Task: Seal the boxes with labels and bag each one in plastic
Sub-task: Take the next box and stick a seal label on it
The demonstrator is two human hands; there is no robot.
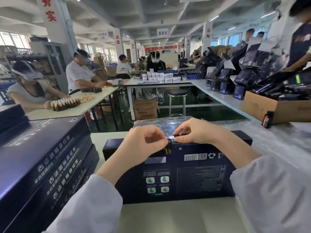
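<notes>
One dark blue box (193, 175) stood on the pale table (168, 216) right in front of the person, its printed face with the barcode turned toward them, and on its top edge sat one small black-and-gold label (168, 146). To the left rose a stack of matching boxes (50, 165); I counted three sides with white lettering, and one more dark box end showed behind it at the far left. Just behind the box lay a heap of clear plastic (159, 122), partly hidden by both hands. Off to the right were one open cardboard carton (269, 108) full of dark packs and one small black-and-red pack (267, 121) standing in front of it. One round stool (177, 93) stood in the aisle beyond, and two people in headsets worked at the table on the left. Both white-sleeved forearms reached in over the box. The left hand (144, 140) had its fingers curled, thumb and forefinger pinching the label at the box's upper edge. The right hand (198, 132), close beside it, pinched a dark strip (178, 136) above the same edge; what that strip was I could not tell.
</notes>
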